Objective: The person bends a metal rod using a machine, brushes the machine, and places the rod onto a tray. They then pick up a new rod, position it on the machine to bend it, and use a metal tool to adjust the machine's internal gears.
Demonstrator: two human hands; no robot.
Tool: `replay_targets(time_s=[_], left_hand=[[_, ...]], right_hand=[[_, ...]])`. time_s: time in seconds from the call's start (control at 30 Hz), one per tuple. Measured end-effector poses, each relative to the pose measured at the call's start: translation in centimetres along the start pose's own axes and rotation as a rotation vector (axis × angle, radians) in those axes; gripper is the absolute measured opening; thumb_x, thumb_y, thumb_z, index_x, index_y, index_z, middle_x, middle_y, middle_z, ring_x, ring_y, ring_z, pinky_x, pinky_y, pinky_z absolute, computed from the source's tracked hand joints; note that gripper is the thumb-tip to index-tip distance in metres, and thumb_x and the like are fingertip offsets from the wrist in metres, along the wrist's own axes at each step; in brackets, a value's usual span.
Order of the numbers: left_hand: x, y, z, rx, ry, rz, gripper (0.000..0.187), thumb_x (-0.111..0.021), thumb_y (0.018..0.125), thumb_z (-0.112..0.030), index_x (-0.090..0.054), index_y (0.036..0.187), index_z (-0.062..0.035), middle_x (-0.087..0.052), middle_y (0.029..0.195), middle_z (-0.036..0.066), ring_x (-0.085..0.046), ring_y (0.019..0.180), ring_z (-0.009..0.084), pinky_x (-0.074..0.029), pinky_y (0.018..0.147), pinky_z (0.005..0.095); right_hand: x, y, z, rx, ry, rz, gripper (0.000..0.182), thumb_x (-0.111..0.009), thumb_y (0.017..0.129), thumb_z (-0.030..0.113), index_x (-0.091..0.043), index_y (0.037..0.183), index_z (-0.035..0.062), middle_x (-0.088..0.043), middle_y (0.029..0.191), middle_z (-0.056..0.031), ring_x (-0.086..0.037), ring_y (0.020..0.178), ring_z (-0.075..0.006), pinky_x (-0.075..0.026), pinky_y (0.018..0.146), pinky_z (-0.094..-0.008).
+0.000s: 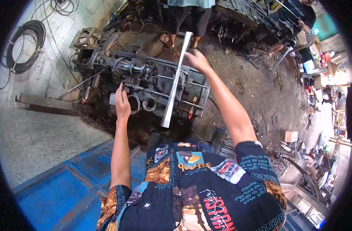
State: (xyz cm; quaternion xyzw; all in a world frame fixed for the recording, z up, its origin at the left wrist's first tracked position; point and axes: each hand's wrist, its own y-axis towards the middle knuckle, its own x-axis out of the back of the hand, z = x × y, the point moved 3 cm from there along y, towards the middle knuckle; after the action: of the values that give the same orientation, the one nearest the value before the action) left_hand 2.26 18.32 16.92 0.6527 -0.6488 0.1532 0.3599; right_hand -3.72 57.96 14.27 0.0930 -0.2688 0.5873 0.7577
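A long, shiny metal bar (173,94), flared at both ends, stands out slantwise over the greasy machine (156,82). My right hand (198,61) is at the bar's upper part, fingers curled against it and partly hidden. On the left, my left hand (122,104) is open, its fingers stretched forward over the machine's near side. Beside that hand is a small pale block (112,99). Close by are two round metal rings, a larger one (134,104) and a smaller one (149,104). A red-handled brush (192,107) lies at the machine's right end.
A person in sandals (167,41) stands beyond the machine. Another person's hand (301,24) shows at the upper right, near a workbench (237,14) loaded with metal parts. Black cable (26,46) hangs coiled on the left wall. Blue panels (48,196) lie at the lower left.
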Motion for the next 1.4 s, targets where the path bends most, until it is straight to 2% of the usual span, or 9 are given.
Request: replay_targets(time_s=[0.07, 0.17, 0.33, 0.6, 0.77, 0.9, 1.03, 1.23, 1.4], left_hand=[[0.0, -0.3, 0.2, -0.010, -0.019, -0.005, 0.041, -0.038, 0.102, -0.020, -0.048, 0.135, 0.0029, -0.053, 0.134, 0.020, -0.048, 0.127, 0.0355, -0.037, 0.105, 0.0396], [0.2, -0.9, 0.3, -0.034, -0.049, -0.041, 0.039, -0.038, 0.102, -0.018, -0.051, 0.132, 0.0040, -0.054, 0.132, 0.021, -0.050, 0.124, 0.0351, -0.039, 0.104, 0.0396], [-0.1, -1.1, 1.1, 0.006, -0.064, -0.054, 0.039, -0.039, 0.103, -0.018, -0.050, 0.133, 0.0045, -0.057, 0.129, 0.021, -0.054, 0.120, 0.0321, -0.042, 0.101, 0.0382], [-0.4, -1.7, 2.1, 0.070, -0.135, -0.035, 0.039, -0.038, 0.104, -0.018, -0.049, 0.135, 0.0026, -0.059, 0.124, 0.017, -0.057, 0.115, 0.0273, -0.044, 0.097, 0.0358], [-0.5, -1.9, 1.3, 0.073, -0.109, -0.046, 0.040, -0.042, 0.102, -0.019, -0.050, 0.132, 0.0066, -0.059, 0.124, 0.023, -0.058, 0.115, 0.0336, -0.046, 0.096, 0.0378], [-1.5, -2.1, 1.2, 0.053, -0.100, -0.046, 0.040, -0.042, 0.101, -0.019, -0.050, 0.131, 0.0066, -0.060, 0.123, 0.024, -0.058, 0.114, 0.0341, -0.045, 0.097, 0.0380], [-1.9, -2.2, 0.7, 0.068, -0.111, -0.045, 0.042, -0.040, 0.103, -0.021, -0.049, 0.134, 0.0045, -0.061, 0.122, 0.019, -0.059, 0.113, 0.0274, -0.044, 0.097, 0.0364], [-2.1, -2.9, 0.9, 0.129, -0.138, -0.039, 0.042, -0.041, 0.103, -0.023, -0.048, 0.136, 0.0039, -0.061, 0.122, 0.017, -0.059, 0.112, 0.0253, -0.044, 0.097, 0.0355], [-1.7, -3.9, 1.0, 0.153, -0.135, -0.037, 0.042, -0.040, 0.104, -0.022, -0.046, 0.137, 0.0030, -0.061, 0.122, 0.016, -0.059, 0.112, 0.0244, -0.045, 0.097, 0.0346]], right_hand=[[-2.7, 0.6, 5.4, -0.045, -0.119, 0.144, 0.060, -0.063, 0.083, 0.047, -0.062, 0.114, -0.0045, -0.068, 0.102, -0.0233, -0.067, 0.096, -0.0312, -0.051, 0.082, -0.0411], [-9.2, -1.7, 8.0, -0.142, -0.220, 0.112, 0.067, -0.057, 0.084, 0.047, -0.048, 0.131, 0.0001, -0.052, 0.129, -0.0229, -0.053, 0.120, -0.0398, -0.043, 0.099, -0.0505], [-11.6, -10.4, 7.3, 0.577, -0.388, -0.131, 0.044, -0.054, 0.090, 0.048, -0.068, 0.092, 0.0067, -0.065, 0.087, -0.0133, -0.058, 0.091, -0.0309, -0.040, 0.084, -0.0437], [-3.4, -16.3, 0.0, 0.753, -0.818, 0.122, 0.005, -0.061, 0.064, 0.011, -0.065, 0.063, 0.0087, -0.059, 0.069, -0.0043, -0.059, 0.087, -0.0224, -0.029, 0.114, -0.0499], [-0.1, -13.4, 1.8, 0.054, -0.753, -0.063, 0.052, -0.050, 0.094, 0.045, -0.063, 0.099, -0.0056, -0.067, 0.098, -0.0267, -0.064, 0.099, -0.0387, -0.027, 0.109, -0.0594], [-2.8, -10.1, 1.8, -0.171, -0.089, -0.088, 0.079, -0.057, 0.088, 0.050, -0.038, 0.131, -0.0139, -0.061, 0.112, -0.0325, -0.058, 0.110, -0.0456, -0.040, 0.102, -0.0499], [-6.8, -9.1, 2.9, -0.231, 0.035, -0.203, 0.078, -0.056, 0.088, 0.020, -0.013, 0.146, -0.0124, -0.032, 0.141, -0.0354, -0.052, 0.116, -0.0485, -0.045, 0.098, -0.0463], [-7.1, -8.7, 2.4, 0.004, -0.039, -0.089, 0.067, -0.051, 0.091, 0.013, -0.019, 0.146, -0.0072, -0.049, 0.128, -0.0327, -0.053, 0.114, -0.0457, -0.043, 0.099, -0.0479], [-3.9, -9.6, 2.3, 0.190, -0.332, 0.100, 0.054, -0.049, 0.095, 0.023, -0.034, 0.147, 0.0180, -0.055, 0.114, -0.0241, -0.061, 0.097, -0.0420, -0.050, 0.083, -0.0500]])
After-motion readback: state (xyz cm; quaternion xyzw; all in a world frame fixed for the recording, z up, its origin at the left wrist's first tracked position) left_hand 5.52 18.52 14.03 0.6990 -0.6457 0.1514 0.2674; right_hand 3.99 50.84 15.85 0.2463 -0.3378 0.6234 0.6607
